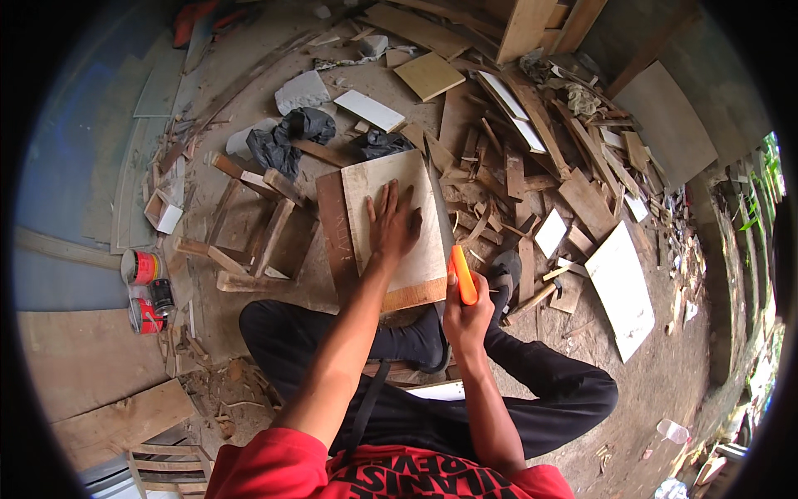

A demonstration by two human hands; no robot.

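A pale wooden board (420, 268) lies in front of me, its near end showing a bare orange-brown strip. My left hand (394, 226) rests flat on it with the fingers spread. Under its left side a darker brown board (335, 229) sticks out. My right hand (467, 323) is closed round the orange handle of a handsaw (462, 274). The blade is seen nearly edge-on, as a thin dark line running away along the board's right edge. Whether its teeth are in the wood, I cannot tell.
A wooden stool frame (270, 233) lies at left, near black plastic bags (287, 141) and several paint cans (145, 268). Scrap wood is heaped at far right. A hammer (534, 303) and a white panel (622, 291) lie right of my folded legs.
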